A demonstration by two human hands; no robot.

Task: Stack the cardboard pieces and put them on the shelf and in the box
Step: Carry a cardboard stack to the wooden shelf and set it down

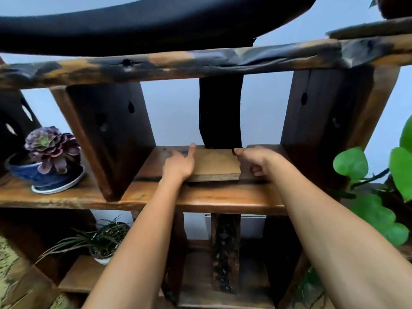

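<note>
Head view, nearest first: two bare forearms reach up from the bottom edge toward a rough wooden shelf [223,197]. Low on the left a grassy plant [104,237] stands on a lower board, and big green leaves [352,162] hang at the right.

On the middle board lies the cardboard stack [214,163], flat and squared up, between the two hands. The left hand [178,166] rests against the stack's left edge, with its forefinger [191,150] straight along that side and pointing to the back. The right hand [256,161] sits just beside the right edge with its fingers curled; one fingertip touches the far right corner (whether it pinches the cardboard, I cannot tell).

Behind the stack rises a dark post [220,112]. Further left, a purple succulent [49,148] sits in a blue pot [29,172].
</note>
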